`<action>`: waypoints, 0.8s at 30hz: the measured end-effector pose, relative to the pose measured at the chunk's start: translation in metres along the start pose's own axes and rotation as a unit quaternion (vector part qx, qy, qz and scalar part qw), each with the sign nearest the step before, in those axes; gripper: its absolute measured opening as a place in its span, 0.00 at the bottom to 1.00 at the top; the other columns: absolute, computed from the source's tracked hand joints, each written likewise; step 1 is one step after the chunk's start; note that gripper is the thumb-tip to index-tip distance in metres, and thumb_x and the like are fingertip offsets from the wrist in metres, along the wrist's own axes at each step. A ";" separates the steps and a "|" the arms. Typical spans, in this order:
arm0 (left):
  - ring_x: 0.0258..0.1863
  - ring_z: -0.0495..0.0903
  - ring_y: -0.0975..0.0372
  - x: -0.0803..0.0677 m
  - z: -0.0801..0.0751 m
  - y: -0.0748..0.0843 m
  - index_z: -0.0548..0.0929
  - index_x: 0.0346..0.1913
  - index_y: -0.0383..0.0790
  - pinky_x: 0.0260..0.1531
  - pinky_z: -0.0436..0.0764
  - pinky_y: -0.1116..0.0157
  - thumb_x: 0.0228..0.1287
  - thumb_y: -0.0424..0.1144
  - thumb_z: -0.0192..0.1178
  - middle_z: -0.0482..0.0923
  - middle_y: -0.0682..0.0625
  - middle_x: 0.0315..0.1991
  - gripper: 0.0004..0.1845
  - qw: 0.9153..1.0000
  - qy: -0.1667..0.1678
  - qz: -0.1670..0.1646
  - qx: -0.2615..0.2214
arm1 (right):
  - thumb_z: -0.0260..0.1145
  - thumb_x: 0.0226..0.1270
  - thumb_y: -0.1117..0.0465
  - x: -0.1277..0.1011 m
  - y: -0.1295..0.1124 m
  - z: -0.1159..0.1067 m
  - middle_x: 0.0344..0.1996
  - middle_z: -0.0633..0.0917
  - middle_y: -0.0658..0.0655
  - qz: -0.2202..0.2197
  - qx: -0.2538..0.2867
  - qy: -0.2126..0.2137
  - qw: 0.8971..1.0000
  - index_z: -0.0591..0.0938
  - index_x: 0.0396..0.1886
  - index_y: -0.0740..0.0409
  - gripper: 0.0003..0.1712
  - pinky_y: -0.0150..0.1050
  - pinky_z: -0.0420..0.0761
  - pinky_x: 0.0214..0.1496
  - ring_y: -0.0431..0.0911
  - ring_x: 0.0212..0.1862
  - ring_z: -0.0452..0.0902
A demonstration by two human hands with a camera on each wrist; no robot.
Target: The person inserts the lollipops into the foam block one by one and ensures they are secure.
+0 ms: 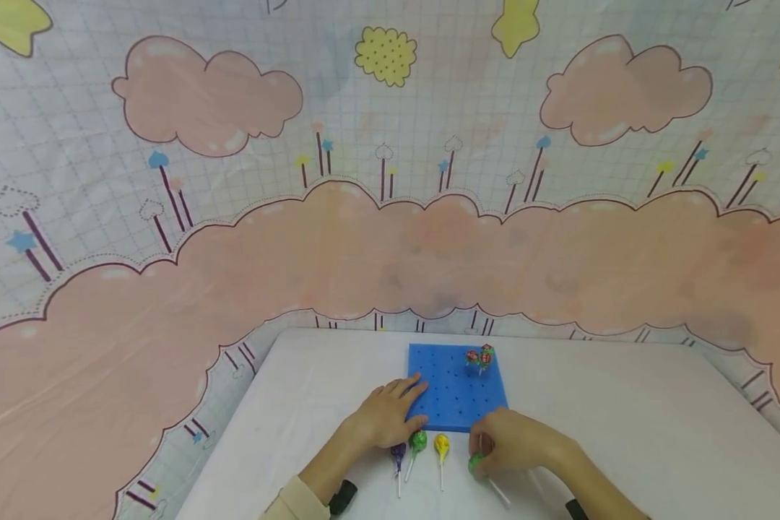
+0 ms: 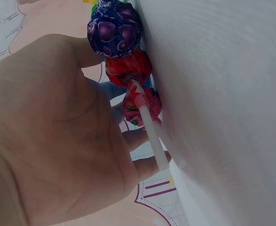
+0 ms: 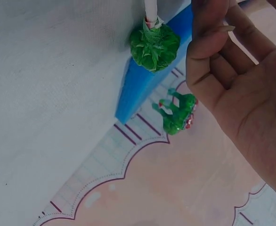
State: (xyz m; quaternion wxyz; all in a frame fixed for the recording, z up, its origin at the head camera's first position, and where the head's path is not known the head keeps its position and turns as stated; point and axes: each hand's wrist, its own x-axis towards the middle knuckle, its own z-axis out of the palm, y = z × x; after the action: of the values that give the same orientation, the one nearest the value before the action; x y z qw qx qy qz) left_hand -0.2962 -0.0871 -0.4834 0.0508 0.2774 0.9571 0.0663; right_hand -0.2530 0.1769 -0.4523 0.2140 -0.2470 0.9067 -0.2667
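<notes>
A green lollipop (image 1: 474,465) lies beside the right grip (image 1: 517,441), whether pinched I cannot tell.

1. Head view: soft, even, middling light; the white table (image 1: 591,404) around the blue board (image 1: 455,386) reads pale grey. The light's direction cannot be told.
2. On the board's far right corner, the red-and-green lollipops (image 1: 480,357) are too small for wrapper detail.
3. Beyond the board, the printed backdrop (image 1: 396,245) bends down toward both side edges; lens or drape, unclear.
4. Left wrist view: noticeably darker, with the left hand (image 2: 58,132) shaded nearer than the board. The purple lollipop (image 2: 114,30) carries dull glints; the tabletop blurs to hazy grey.
5. Right wrist view: dim and muted; the green lollipop (image 3: 155,47) before the board is fairly crisp.
</notes>
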 end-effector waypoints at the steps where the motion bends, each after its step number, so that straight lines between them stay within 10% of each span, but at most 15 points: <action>1: 0.79 0.60 0.49 0.000 0.000 0.000 0.61 0.83 0.50 0.75 0.65 0.46 0.80 0.60 0.51 0.55 0.49 0.83 0.36 1.000 0.000 0.000 -0.001 | 0.81 0.60 0.56 0.000 0.000 0.000 0.26 0.82 0.41 -0.001 0.000 0.000 1.000 0.87 0.34 0.44 0.08 0.34 0.80 0.33 0.39 0.30 0.76; 24: 0.79 0.61 0.49 0.001 -0.001 -0.001 0.62 0.82 0.49 0.75 0.64 0.46 0.80 0.59 0.50 0.55 0.49 0.83 0.35 1.000 -0.002 0.001 -0.006 | 0.80 0.59 0.62 0.001 -0.005 -0.013 0.30 0.84 0.41 -0.075 0.029 0.043 0.996 0.87 0.37 0.47 0.10 0.33 0.83 0.38 0.37 0.33 0.79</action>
State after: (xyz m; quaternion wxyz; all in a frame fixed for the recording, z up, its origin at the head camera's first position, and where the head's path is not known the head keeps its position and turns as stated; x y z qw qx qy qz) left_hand -0.2976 -0.0873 -0.4822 0.0545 0.2783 0.9563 0.0713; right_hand -0.2586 0.1778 -0.4398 0.1612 -0.2966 0.8858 -0.3184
